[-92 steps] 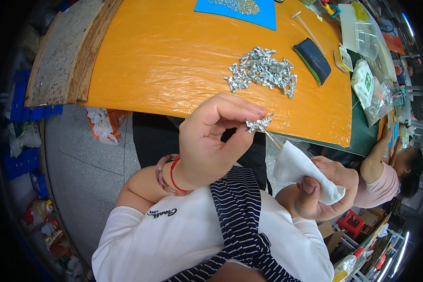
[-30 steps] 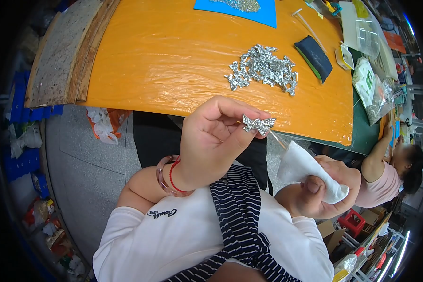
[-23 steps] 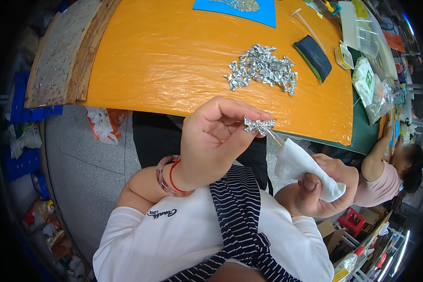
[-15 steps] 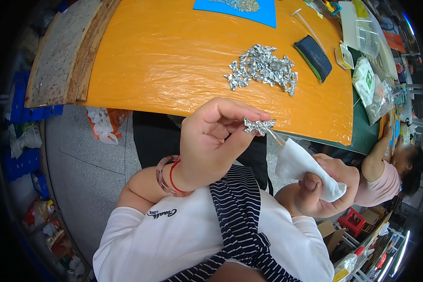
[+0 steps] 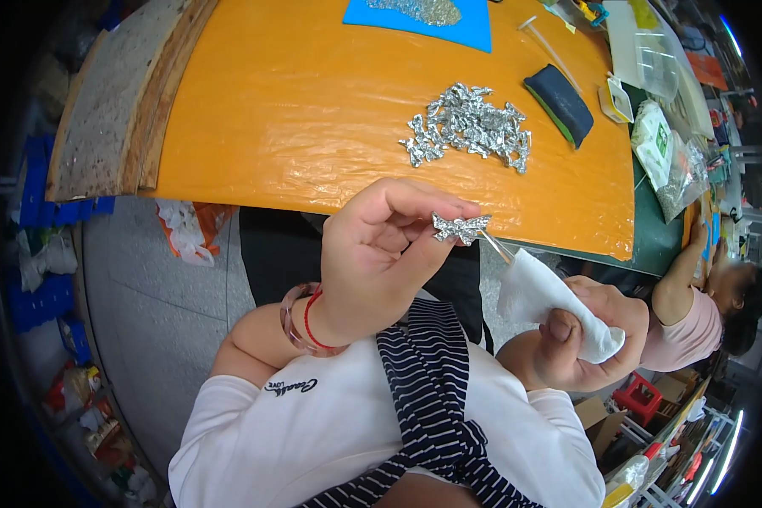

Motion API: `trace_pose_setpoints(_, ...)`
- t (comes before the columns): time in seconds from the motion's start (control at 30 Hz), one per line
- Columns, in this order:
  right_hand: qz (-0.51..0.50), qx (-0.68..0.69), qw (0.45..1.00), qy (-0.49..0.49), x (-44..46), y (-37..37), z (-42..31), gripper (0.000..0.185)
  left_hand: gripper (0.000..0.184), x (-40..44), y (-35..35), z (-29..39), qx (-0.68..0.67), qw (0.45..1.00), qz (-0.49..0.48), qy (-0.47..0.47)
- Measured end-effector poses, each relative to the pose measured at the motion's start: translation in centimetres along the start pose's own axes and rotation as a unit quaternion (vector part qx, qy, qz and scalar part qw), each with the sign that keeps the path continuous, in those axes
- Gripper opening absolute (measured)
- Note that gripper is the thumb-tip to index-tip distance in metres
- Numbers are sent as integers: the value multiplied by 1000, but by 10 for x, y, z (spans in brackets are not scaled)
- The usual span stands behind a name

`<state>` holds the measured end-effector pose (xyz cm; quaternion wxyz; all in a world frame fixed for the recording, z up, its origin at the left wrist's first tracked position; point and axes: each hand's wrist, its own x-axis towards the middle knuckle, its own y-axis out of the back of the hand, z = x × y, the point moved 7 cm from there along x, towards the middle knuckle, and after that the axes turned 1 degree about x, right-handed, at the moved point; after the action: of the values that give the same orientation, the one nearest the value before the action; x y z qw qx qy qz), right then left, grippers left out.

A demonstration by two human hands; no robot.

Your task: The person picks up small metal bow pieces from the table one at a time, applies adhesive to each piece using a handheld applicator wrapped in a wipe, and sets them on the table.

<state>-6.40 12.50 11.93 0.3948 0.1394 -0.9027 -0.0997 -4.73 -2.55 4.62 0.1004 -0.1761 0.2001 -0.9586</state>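
My left hand [image 5: 385, 254] pinches a small silver butterfly-shaped piece [image 5: 460, 229] between thumb and fingertips, near the table's front edge. To its right, my right hand [image 5: 588, 334] is closed around a folded white cloth or tissue [image 5: 535, 292]. A thin metal tool [image 5: 497, 247], like tweezers, sticks out of the cloth, and its tip reaches the right side of the silver piece. The tool's rear part is hidden by the cloth. Beyond my hands, a pile of similar silver pieces [image 5: 474, 127] lies on the orange tabletop [image 5: 296, 110].
A blue mat [image 5: 474, 27] holding small glittery bits lies at the back. Right of the pile are a dark pouch [image 5: 559, 103], a small yellow-white box [image 5: 615, 100] and plastic bags [image 5: 654, 144]. A worn board [image 5: 114, 102] is at left. Another person [image 5: 690, 313] sits at right.
The silver piece, tilted differently at first, has turned slightly between my left fingertips. Both hands stay in nearly the same places, and the whole view has shifted a little.
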Motion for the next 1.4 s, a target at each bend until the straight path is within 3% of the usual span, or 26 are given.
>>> trace_pose_setpoints(0.13, -46, -40, 998, -13, 3, -3, -2, 31, 14, 0, 0, -1, 4, 1000, 5, 2)
trace_pose_setpoints(0.53, 0, -20, 1000, 22, 3, 1, -4, 30, 15, 0, 0, -1, 17, 1000, 5, -5)
trace_pose_setpoints(0.83, 19, -16, 1000, -12, 2, 3, -1, 29, 16, 0, 0, -3, 1, 1000, 4, -3)
trace_pose_setpoints(0.93, -23, -64, 998, -6, 5, -1, -2, 28, 14, -2, 1, -5, -57, 998, 9, 4)
trace_pose_setpoints(1.4, -6, -25, 1000, -5, 1, 2, 1, 28, 14, -3, -1, -6, -77, 997, 10, 10)
